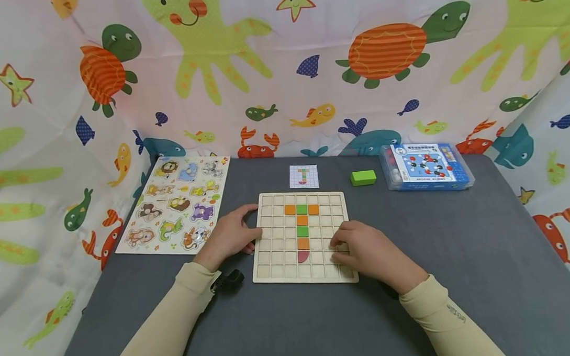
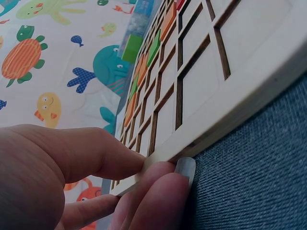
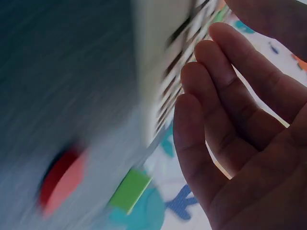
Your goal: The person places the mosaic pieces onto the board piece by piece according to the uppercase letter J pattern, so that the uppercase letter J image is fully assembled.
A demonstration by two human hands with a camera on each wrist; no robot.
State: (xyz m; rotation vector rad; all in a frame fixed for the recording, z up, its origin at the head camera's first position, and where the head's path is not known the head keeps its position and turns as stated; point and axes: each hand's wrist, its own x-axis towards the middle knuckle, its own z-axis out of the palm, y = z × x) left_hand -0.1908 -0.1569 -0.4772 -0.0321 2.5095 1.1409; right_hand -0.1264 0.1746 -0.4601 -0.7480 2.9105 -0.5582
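A wooden grid board [image 1: 274, 262] lies on the grey table. Orange and green square tiles [image 1: 303, 231] form a T on it, with a pinkish-red quarter-round tile [image 1: 303, 257] at the stem's foot. My left hand [image 1: 230, 233] pinches the board's left edge between thumb and fingers. Over the board's right side is my right hand [image 1: 369, 248], its fingers loosely bent and nothing seen in them. Beside the board, the right wrist view shows a loose red piece [image 3: 63, 182], blurred; the head view does not show it.
Behind the board lies a small pattern card [image 1: 304, 176]. A green block [image 1: 363, 178] is to its right, then a blue-lidded plastic box [image 1: 426, 168]. An animal puzzle board [image 1: 173, 205] lies at the left. A printed curtain [image 1: 282, 94] encloses the table's back and sides.
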